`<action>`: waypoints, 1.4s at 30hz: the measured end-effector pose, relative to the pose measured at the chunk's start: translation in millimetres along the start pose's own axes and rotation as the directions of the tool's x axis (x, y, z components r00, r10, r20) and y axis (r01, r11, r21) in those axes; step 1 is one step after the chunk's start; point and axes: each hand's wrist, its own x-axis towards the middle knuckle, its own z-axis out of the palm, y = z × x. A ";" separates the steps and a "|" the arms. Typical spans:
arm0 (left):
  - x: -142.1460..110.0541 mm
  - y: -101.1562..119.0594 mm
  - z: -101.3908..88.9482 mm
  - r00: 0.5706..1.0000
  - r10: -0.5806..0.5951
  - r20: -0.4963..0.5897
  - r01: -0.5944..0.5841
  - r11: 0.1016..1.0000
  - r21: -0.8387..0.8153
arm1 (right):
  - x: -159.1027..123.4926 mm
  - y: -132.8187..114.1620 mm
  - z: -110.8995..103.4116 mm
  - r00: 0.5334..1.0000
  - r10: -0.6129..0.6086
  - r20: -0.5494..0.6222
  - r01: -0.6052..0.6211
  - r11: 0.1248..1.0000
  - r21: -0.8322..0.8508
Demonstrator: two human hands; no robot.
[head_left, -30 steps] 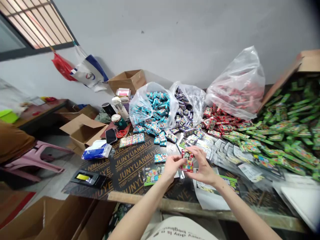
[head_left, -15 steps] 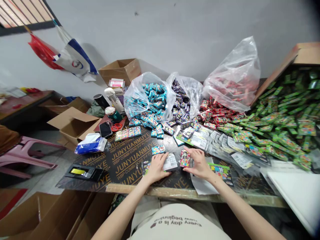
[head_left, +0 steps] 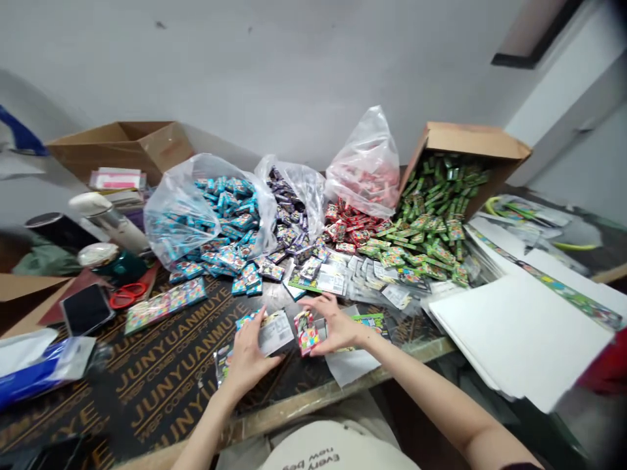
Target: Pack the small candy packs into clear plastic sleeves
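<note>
My left hand [head_left: 251, 356] grips a dark flat packet with a white label [head_left: 275, 331], thumb at its near edge and fingers over the far side. A small blue box [head_left: 245, 318] shows partly behind those fingers. In my right hand [head_left: 336, 326] a small red printed box [head_left: 306, 333] stands between thumb and fingers, just right of the packet. Under the right wrist lie a green-and-black printed card [head_left: 371, 321] and a pale sheet [head_left: 345, 367], partly hidden by the hand.
Behind my hands are heaps of blue boxes [head_left: 230, 215], purple boxes [head_left: 290, 228], red boxes [head_left: 355, 225] and green boxes [head_left: 426, 228]. Clear packets [head_left: 367, 274] lie before them. White boards [head_left: 524, 326] are stacked on the right. Red scissors [head_left: 128, 295] and a phone [head_left: 88, 310] lie left.
My view has swung to the right, bringing the white boards and green heap further in. Both hands keep hold of the packet and the red box, which remain side by side.
</note>
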 end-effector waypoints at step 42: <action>35.6 59.9 4.8 0.837 -0.439 0.327 0.383 0.041 -0.923 | -10.1 -37.9 3.2 0.952 0.118 -0.282 -0.182 0.959 -0.216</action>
